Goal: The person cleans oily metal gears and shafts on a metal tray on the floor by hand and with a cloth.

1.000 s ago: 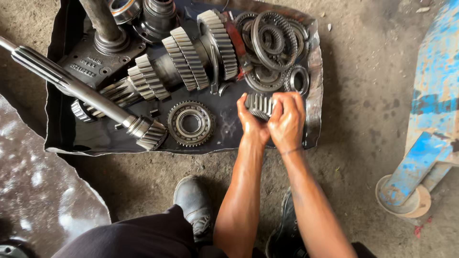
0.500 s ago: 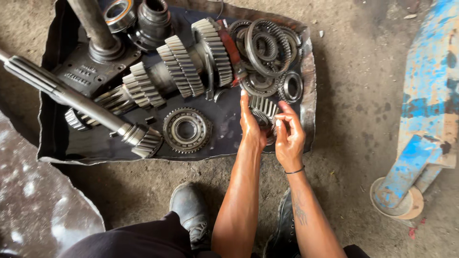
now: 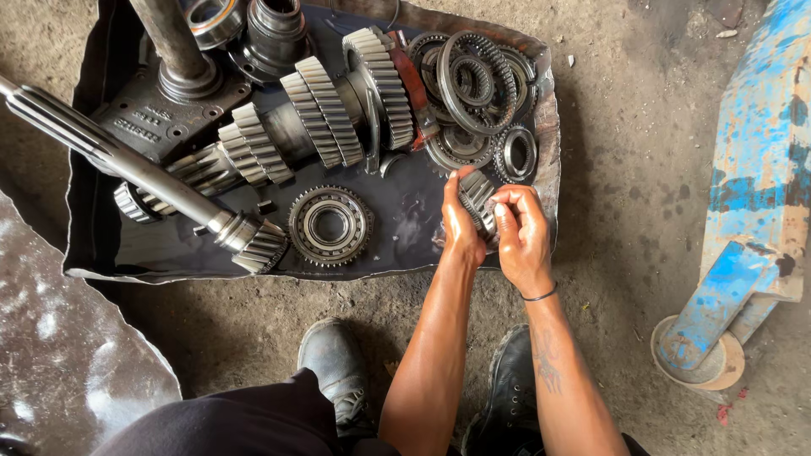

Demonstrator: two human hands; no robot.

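Left hand and right hand grip a small helical gear, fingers closed on it, above the tray right edge.

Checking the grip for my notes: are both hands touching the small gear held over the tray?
Touching. The head view shows the left hand pressed along one side of the small gear and the right hand fingers closed on its other side.

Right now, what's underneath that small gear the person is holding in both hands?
Beneath the small gear, held between the left hand and right hand, lies the dark oily metal tray. The hands cover the tray's surface directly below, so anything lying there cannot be seen.
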